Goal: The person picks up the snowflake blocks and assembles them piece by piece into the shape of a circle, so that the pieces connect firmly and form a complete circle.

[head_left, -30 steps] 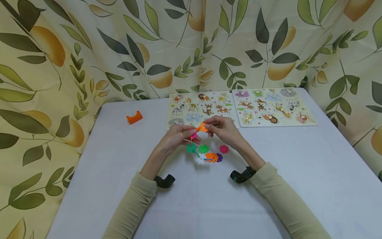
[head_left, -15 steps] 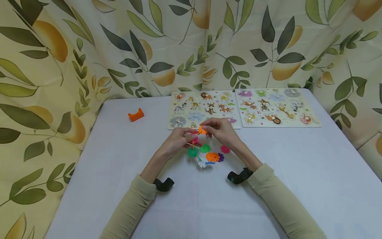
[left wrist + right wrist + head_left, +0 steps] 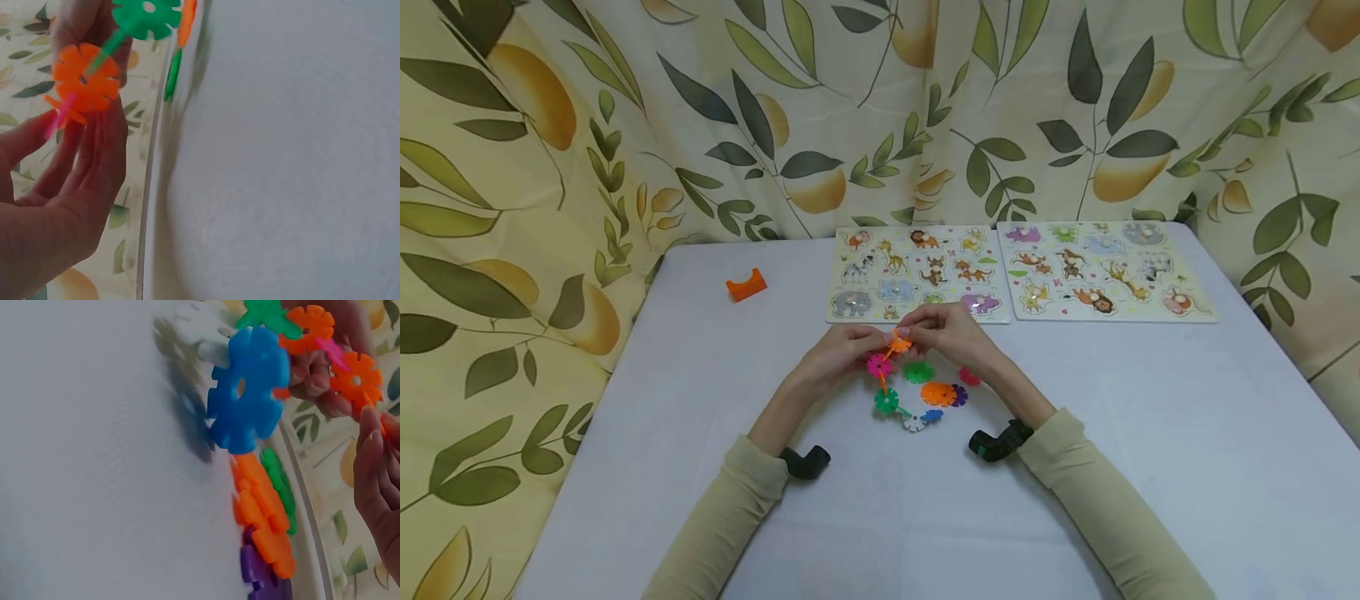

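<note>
Linked discs (image 3: pixel 881 403) are coloured orange, pink, green, white, blue; loose discs (image 3: pixel 932 395), green, orange, purple, pinkish red. Notched block (image 3: pixel 747 287) is coloured orange. Cream puzzle boards (image 3: pixel 913 266) are patterned with multicoloured animals; curtain (image 3: pixel 880 108) with green leaves, orange-yellow fruit. Tablecloth (image 3: pixel 887 517) is coloured white, sleeves (image 3: pixel 718 517) beige.

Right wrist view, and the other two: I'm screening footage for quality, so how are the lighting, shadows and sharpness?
Right wrist: dim, a soft shadow beside the blue disc on the white tabletop, the pink disc blurred; left wrist: also dim, the orange disc slightly soft; head: brighter, with soft shadows.
</note>
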`<state>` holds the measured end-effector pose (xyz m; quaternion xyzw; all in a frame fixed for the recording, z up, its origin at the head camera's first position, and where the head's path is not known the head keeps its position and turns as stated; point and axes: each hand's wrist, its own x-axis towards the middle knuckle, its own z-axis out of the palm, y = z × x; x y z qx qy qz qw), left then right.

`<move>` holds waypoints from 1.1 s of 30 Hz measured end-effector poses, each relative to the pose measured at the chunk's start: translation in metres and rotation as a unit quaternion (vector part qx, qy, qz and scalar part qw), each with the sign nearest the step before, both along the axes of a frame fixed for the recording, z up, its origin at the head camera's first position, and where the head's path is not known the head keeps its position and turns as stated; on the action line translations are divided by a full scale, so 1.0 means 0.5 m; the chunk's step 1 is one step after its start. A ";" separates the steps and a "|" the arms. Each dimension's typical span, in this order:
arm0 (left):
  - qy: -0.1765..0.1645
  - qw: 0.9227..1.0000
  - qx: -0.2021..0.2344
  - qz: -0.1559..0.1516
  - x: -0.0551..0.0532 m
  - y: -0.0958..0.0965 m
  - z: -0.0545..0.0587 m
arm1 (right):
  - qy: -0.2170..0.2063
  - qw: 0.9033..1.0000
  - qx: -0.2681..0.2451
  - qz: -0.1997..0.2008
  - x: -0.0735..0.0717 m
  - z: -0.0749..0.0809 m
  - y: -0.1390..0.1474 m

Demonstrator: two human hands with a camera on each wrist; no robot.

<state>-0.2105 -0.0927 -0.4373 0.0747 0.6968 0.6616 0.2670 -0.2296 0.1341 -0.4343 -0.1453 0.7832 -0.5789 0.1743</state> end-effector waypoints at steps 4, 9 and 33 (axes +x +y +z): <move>-0.017 0.999 -0.003 0.027 0.003 0.005 0.000 | 0.011 1.000 0.014 0.021 0.002 -0.004 0.001; -0.027 0.998 -0.018 0.048 0.004 0.003 0.001 | 0.044 0.996 0.063 0.053 -0.005 -0.005 0.016; -0.029 0.998 -0.038 0.035 -0.003 -0.009 0.008 | 0.086 0.959 0.232 0.136 -0.018 -0.016 0.040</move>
